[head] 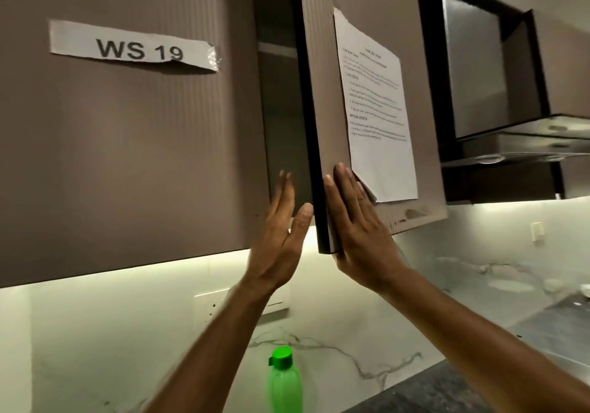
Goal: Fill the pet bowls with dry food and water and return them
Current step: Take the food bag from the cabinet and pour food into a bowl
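Note:
Both hands are raised to a brown wall cabinet. Its right door (364, 208) stands partly ajar, showing a dark gap with a shelf inside. My right hand (360, 230) lies flat against the door's outer face near its lower corner. My left hand (281, 237) is open with fingers straight, beside the door's dark edge and in front of the gap, holding nothing. A green plastic bottle (284, 380) with a green cap stands on the counter below. No pet bowls or food are in view.
A printed sheet (376, 118) is taped to the ajar door. The left door (127, 157) carries a "WS 19" label. A chimney hood (517, 144) hangs to the right. Marble backsplash with a wall socket (210, 307) sits behind a dark countertop (440, 390).

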